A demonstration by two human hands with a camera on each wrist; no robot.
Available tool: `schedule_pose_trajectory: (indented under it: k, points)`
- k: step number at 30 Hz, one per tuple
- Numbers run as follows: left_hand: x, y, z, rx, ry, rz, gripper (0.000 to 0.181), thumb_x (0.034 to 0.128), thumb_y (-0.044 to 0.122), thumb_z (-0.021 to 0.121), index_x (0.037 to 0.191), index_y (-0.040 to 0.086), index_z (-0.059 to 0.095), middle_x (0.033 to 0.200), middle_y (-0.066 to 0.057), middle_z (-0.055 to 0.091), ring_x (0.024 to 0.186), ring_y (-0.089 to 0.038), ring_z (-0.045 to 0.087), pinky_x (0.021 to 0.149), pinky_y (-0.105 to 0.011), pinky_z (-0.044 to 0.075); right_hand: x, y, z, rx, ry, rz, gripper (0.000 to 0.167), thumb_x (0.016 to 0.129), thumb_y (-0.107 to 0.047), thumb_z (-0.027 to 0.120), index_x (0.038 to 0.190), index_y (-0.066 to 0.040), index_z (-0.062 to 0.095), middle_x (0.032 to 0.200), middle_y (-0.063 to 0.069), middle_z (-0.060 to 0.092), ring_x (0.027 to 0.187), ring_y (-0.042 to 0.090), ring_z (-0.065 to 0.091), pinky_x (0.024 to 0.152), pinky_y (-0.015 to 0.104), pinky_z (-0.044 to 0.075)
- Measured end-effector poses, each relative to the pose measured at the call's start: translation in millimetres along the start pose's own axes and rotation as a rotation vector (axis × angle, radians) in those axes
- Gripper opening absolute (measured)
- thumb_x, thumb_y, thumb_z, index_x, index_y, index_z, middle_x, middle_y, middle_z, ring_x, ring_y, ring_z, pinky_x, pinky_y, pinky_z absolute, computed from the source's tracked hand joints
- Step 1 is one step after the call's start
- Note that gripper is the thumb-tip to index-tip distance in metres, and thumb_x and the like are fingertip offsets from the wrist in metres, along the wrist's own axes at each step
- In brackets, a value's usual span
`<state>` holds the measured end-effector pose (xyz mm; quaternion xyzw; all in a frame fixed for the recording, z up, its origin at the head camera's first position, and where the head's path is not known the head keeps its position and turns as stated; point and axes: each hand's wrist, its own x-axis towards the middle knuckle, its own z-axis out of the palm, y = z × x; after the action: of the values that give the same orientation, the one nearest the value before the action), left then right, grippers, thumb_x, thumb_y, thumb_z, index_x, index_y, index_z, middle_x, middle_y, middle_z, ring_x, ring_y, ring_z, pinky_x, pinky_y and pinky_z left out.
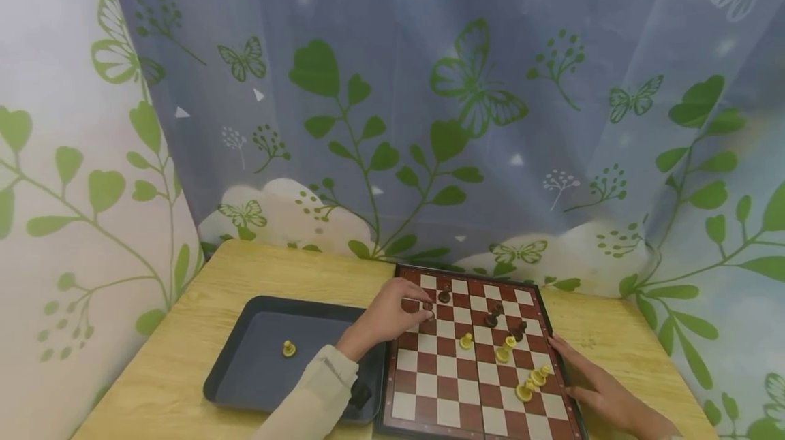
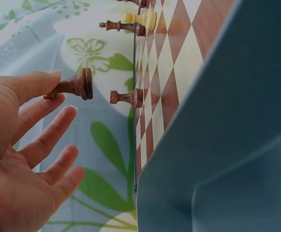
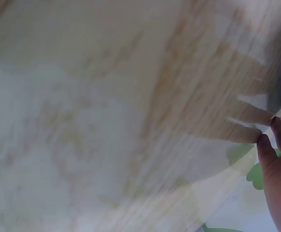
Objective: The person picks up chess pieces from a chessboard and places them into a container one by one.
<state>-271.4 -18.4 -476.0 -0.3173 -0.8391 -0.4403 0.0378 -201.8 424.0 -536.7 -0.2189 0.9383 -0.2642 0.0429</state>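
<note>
My left hand (image 1: 392, 310) pinches a dark brown chess piece (image 2: 75, 87) between thumb and index fingertip, above the left part of the chessboard (image 1: 429, 419). The fingertips cover the piece's top, so I cannot tell its kind; its round base points toward the board. A dark rook (image 2: 126, 97) stands on the board just beyond. Farther right are a dark chess piece (image 1: 493, 316), another dark piece (image 1: 519, 332), a yellow pawn (image 1: 466, 341) and several taller yellow pieces (image 1: 505, 351). My right hand (image 1: 604, 392) touches the board's right edge with extended fingers.
A dark blue tray (image 1: 236, 351) lies left of the board, under my left forearm, with one yellow pawn (image 1: 289, 349) in it. Both rest on a wooden table (image 1: 153, 365). A patterned curtain (image 1: 392, 120) hangs behind the table.
</note>
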Motion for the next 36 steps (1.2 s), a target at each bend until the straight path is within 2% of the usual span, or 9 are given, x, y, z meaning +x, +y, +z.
schedule_pose_trajectory:
  k: [6, 9, 12, 15, 20, 27, 30, 33, 36]
  points:
    - [-9.0, -0.4, -9.0, -0.005, 0.037, -0.002, 0.019, 0.0941, 0.015, 0.074, 0.111, 0.008, 0.078, 0.118, -0.011, 0.072, 0.114, -0.031, 0.062, 0.105, -0.054, 0.046, 3.2, 3, -3, 0.037, -0.037, -0.023, 0.074, 0.099, -0.020, 0.064, 0.162, -0.010, 0.026, 0.163, 0.028, 0.024, 0.127, -0.031, 0.005, 0.095, 0.044, 0.052]
    - [-15.3, -2.0, -11.5, -0.002, 0.046, -0.016, 0.019, 0.0945, 0.015, 0.074, 0.111, 0.008, 0.078, 0.119, -0.010, 0.071, 0.116, -0.030, 0.061, 0.103, -0.053, 0.047, 3.2, 5, -1, 0.082, -0.064, -0.029, 0.074, 0.101, -0.020, 0.062, 0.163, -0.009, 0.023, 0.167, 0.003, 0.014, 0.128, -0.031, 0.006, 0.095, 0.039, 0.052]
    - [-20.3, -2.2, -14.4, -0.003, 0.061, -0.021, 0.018, 0.0943, 0.015, 0.074, 0.110, 0.008, 0.078, 0.117, -0.009, 0.071, 0.117, -0.031, 0.061, 0.105, -0.054, 0.046, 3.4, 5, -1, 0.079, -0.052, -0.070, 0.074, 0.101, -0.017, 0.062, 0.162, -0.007, 0.022, 0.161, -0.024, 0.006, 0.130, -0.031, 0.006, 0.093, 0.034, 0.052]
    - [-24.7, -1.6, -17.4, -0.013, 0.068, -0.027, 0.018, 0.0941, 0.016, 0.074, 0.110, 0.008, 0.078, 0.116, -0.008, 0.072, 0.118, -0.030, 0.060, 0.107, -0.054, 0.044, 3.2, 4, -1, 0.047, -0.020, -0.096, 0.073, 0.100, -0.015, 0.063, 0.161, -0.005, 0.025, 0.156, -0.035, 0.004, 0.132, -0.031, 0.007, 0.091, 0.033, 0.052]
    - [-33.0, -1.7, -20.5, -0.021, 0.076, -0.051, 0.021, 0.0945, 0.017, 0.074, 0.113, 0.008, 0.077, 0.118, -0.007, 0.071, 0.120, -0.031, 0.059, 0.106, -0.056, 0.044, 1.6, 3, 0, 0.027, -0.016, -0.059, 0.073, 0.100, -0.019, 0.063, 0.162, -0.008, 0.026, 0.156, -0.032, 0.006, 0.130, -0.032, 0.006, 0.091, 0.043, 0.053]
    - [-42.3, -3.2, -25.9, -0.046, 0.102, -0.059, 0.020, 0.0946, 0.018, 0.074, 0.113, 0.012, 0.077, 0.118, -0.006, 0.070, 0.121, -0.031, 0.058, 0.106, -0.056, 0.044, 2.5, 5, 1, 0.025, -0.020, -0.074, 0.073, 0.100, -0.016, 0.063, 0.162, -0.007, 0.025, 0.154, -0.040, 0.001, 0.130, -0.033, 0.004, 0.089, 0.042, 0.053]
    - [-45.1, -3.1, -27.2, -0.050, 0.100, -0.071, 0.017, 0.0947, 0.019, 0.074, 0.111, 0.014, 0.077, 0.117, -0.003, 0.071, 0.120, -0.028, 0.059, 0.108, -0.055, 0.043, 3.1, 4, 2, 0.048, -0.018, -0.076, 0.072, 0.100, -0.015, 0.062, 0.162, -0.006, 0.025, 0.152, -0.042, 0.001, 0.129, -0.033, 0.004, 0.092, 0.057, 0.051]
    - [-48.4, -3.2, -27.7, -0.052, 0.091, -0.079, 0.016, 0.0950, 0.018, 0.074, 0.110, 0.016, 0.077, 0.116, 0.000, 0.071, 0.118, -0.025, 0.060, 0.108, -0.052, 0.044, 2.7, 4, 2, 0.091, -0.023, -0.072, 0.071, 0.101, -0.014, 0.060, 0.162, -0.006, 0.023, 0.151, -0.043, 0.002, 0.128, -0.034, 0.004, 0.091, 0.074, 0.043]
    - [-52.5, -2.9, -28.3, -0.050, 0.083, -0.080, 0.016, 0.0952, 0.018, 0.073, 0.111, 0.017, 0.076, 0.115, 0.001, 0.071, 0.117, -0.025, 0.061, 0.107, -0.053, 0.044, 1.4, 5, 4, 0.103, -0.027, -0.067, 0.072, 0.102, -0.015, 0.060, 0.162, -0.006, 0.022, 0.152, -0.042, 0.003, 0.128, -0.034, 0.004, 0.091, 0.075, 0.042]
